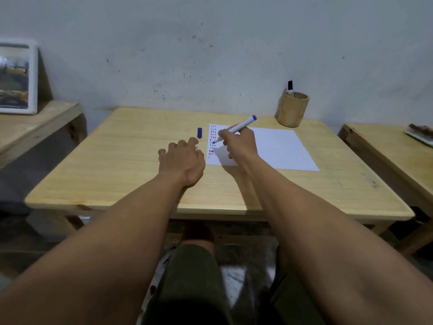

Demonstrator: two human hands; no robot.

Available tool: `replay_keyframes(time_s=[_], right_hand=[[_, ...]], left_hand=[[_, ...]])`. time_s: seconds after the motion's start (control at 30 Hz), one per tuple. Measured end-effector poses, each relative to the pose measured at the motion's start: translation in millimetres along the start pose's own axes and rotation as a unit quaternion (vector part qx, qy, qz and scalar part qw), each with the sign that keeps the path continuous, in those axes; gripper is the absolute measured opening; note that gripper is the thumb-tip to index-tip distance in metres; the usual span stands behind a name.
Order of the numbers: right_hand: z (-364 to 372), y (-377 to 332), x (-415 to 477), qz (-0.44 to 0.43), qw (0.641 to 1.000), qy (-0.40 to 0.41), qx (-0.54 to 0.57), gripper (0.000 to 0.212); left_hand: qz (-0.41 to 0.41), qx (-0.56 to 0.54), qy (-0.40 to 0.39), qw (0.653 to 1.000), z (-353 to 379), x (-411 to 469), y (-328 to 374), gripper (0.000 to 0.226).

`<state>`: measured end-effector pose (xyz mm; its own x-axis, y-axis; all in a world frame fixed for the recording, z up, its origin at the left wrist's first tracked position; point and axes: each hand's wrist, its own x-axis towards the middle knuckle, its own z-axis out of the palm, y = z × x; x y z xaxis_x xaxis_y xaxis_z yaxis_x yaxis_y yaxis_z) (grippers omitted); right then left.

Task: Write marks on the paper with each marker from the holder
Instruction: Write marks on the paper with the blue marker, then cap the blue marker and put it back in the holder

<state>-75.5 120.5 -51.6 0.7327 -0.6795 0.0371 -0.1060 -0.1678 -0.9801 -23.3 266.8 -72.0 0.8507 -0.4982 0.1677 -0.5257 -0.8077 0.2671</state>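
Note:
A white sheet of paper [276, 148] lies on the wooden table [117, 165], with columns of short red, blue and black marks along its left edge. My right hand [239, 143] grips a blue marker [243, 125], whose tip touches the paper among the marks. The marker's blue cap [199, 133] lies on the table just left of the paper. My left hand [181, 160] rests on the table beside the paper's left edge, fingers spread, holding nothing. A bamboo holder [293, 109] stands at the back right with a black marker [290, 88] sticking out.
A grey wall runs right behind the table. A lower wooden table at the left carries a framed picture [17, 78]. Another wooden table at the right carries a tray [419, 133]. My knees are under the table's front edge.

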Motion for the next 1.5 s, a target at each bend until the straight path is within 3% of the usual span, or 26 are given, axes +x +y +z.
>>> replay_keyframes(time_s=[0.13,0.3,0.5,0.6,0.73,0.97,1.37,1.5], right_hand=[[-12.8,-12.9,6.9,-0.028,0.999,-0.006,0.031,0.011],[-23.1,-27.6,17.7,-0.007,0.996,-0.018,0.092,0.024],[-28.6,-25.6,28.2,-0.015,0.996,-0.001,0.088,0.013],[-31.2,-25.1,32.6,-0.015,0.994,0.002,0.104,0.01],[-34.1,-32.3,32.5,0.001,0.985,0.02,0.169,0.014],[-41.3,-50.7,29.9,-0.001,0.969,0.051,0.243,0.008],[-65.3,-62.1,29.0,0.0,0.943,0.009,0.331,0.006],[-75.7,-60.2,29.8,0.011,0.937,-0.018,0.349,0.014]], left_hand=[[-0.015,-0.029,0.029,0.999,-0.9,27.5,6.5,0.043],[0.007,-0.038,0.02,0.999,3.9,65.8,9.4,0.049],[-0.001,-0.04,0.069,0.997,9.8,85.5,12.7,0.037],[-0.017,-0.101,0.094,0.99,5.7,89.0,16.2,0.032],[-0.072,-0.276,0.101,0.953,-16.2,97.2,28.8,0.025],[-0.078,-0.438,0.105,0.89,-56.1,103.0,51.3,0.019],[-0.074,-0.571,-0.01,0.818,-83.1,97.5,80.7,0.02],[-0.072,-0.59,-0.044,0.803,-88.4,97.3,88.7,0.021]])
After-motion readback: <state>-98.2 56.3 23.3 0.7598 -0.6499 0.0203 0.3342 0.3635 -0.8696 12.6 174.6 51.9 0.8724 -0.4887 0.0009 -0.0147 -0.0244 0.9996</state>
